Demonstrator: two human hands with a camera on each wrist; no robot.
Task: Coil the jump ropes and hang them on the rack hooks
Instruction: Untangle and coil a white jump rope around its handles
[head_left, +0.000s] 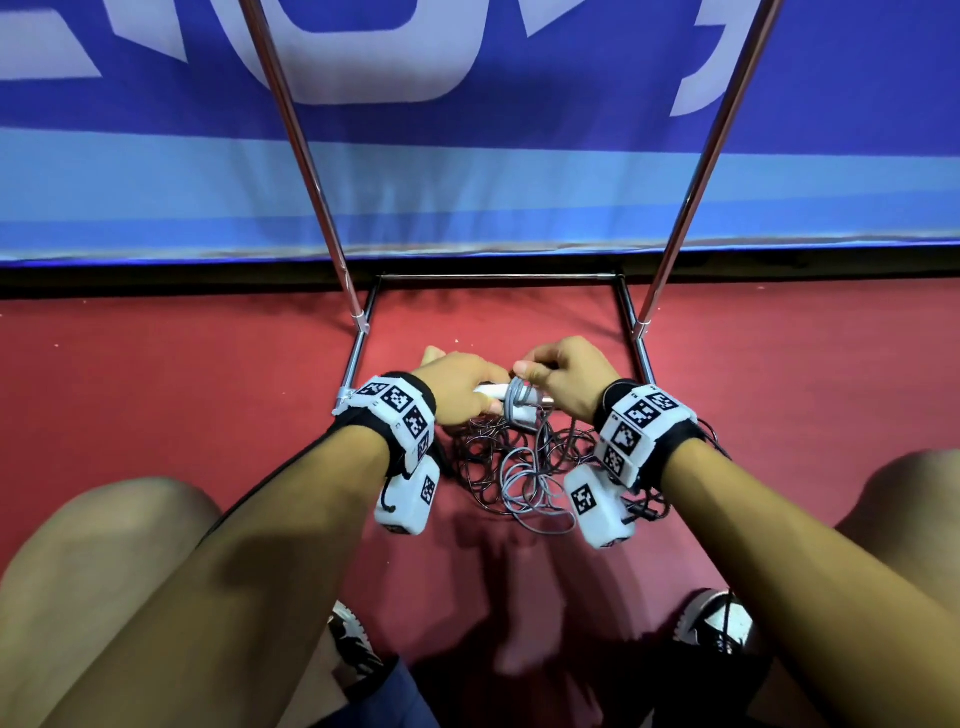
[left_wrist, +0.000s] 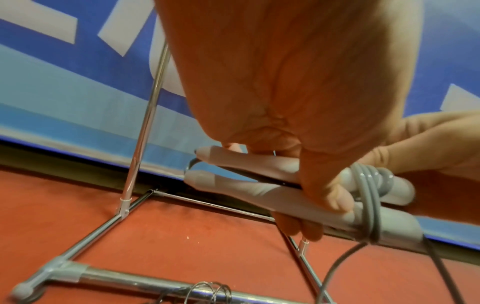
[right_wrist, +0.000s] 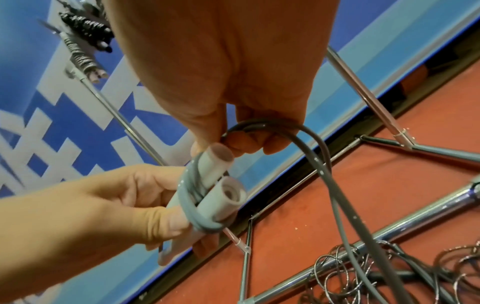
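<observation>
A grey jump rope has its two pale handles side by side, and my left hand grips them as a pair. In the left wrist view my thumb and fingers curl round the handles, with several turns of grey cord wound round them. My right hand pinches that cord just above the handles. In the right wrist view the cord arcs from my right fingertips down to the floor. The rest of the grey cord lies loose below my hands.
A tangle of thin dark ropes lies on the red floor between my knees. The chrome rack's posts and base bars stand ahead, before a blue banner. Two coiled ropes hang high on the rack.
</observation>
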